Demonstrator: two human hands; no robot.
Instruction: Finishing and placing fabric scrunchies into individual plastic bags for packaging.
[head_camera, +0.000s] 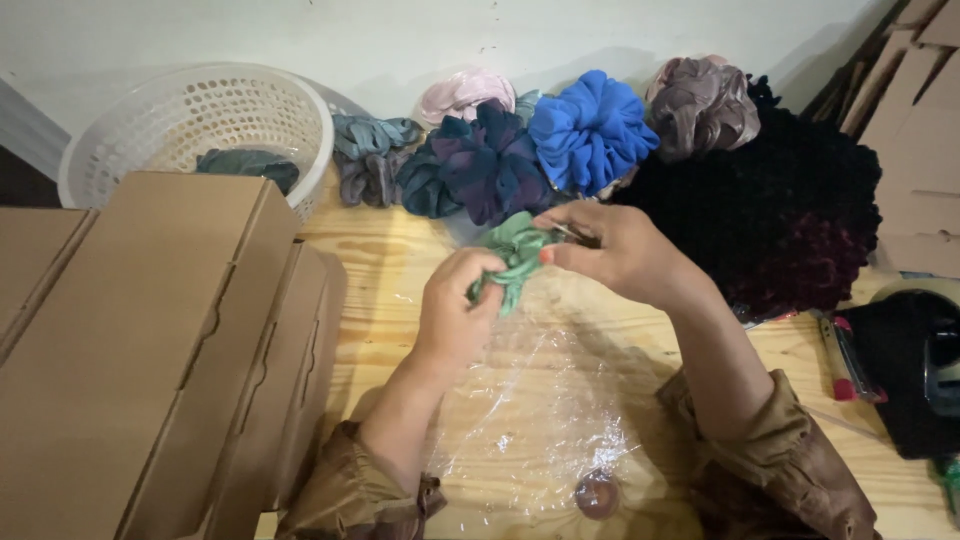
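Both my hands hold a small green fabric scrunchie (516, 252) above a wooden table (395, 255). My left hand (455, 310) grips its lower left part with closed fingers. My right hand (610, 250) pinches its upper right edge between thumb and fingers. A sheet of clear plastic film (535, 400) lies on the table under my hands, with a small round brown object (597, 493) at its near edge.
A row of scrunchies lies against the wall: grey (370, 160), dark purple (485, 160), blue (592, 130), pink (465, 95), mauve (700, 105) and a large dark pile (790, 200). A white perforated basket (200, 120) stands far left. Cardboard boxes (140, 340) fill the left side. A tape dispenser (920, 360) sits right.
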